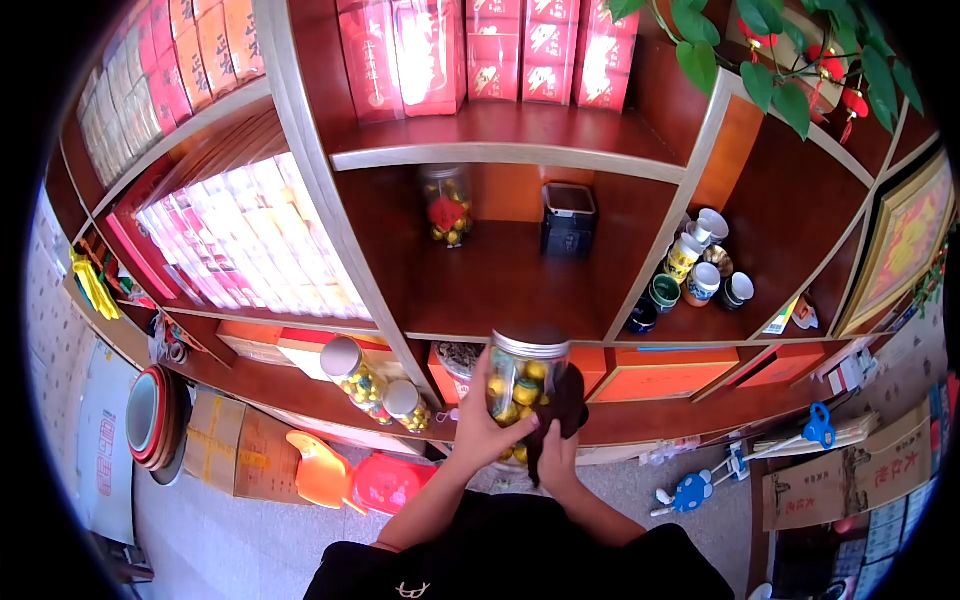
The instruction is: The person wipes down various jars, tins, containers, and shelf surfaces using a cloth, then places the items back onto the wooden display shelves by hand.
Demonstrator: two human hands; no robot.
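Observation:
My left hand [492, 425] is wrapped around a clear jar [520, 378] with a silver lid, filled with yellow-green balls. The jar is upright in front of my chest, just below the middle shelf. Against its right side my right hand [558, 452] grips a dark brown cloth [566, 400], which hangs down past the jar's base. Above, on the middle shelf [480, 290], stand a similar jar [446, 210] with a red label and a dark square container [568, 222]. Two more lidded jars [352, 378] [407, 405] stand on the lower ledge to the left.
Red boxes [500, 50] fill the upper shelf, and pale packets [250, 235] line the left one. Several cups [690, 265] cluster on the right shelf. Hanging leaves [700, 60] are at upper right. A cardboard box [240, 445] and an orange chair [320, 470] stand on the floor.

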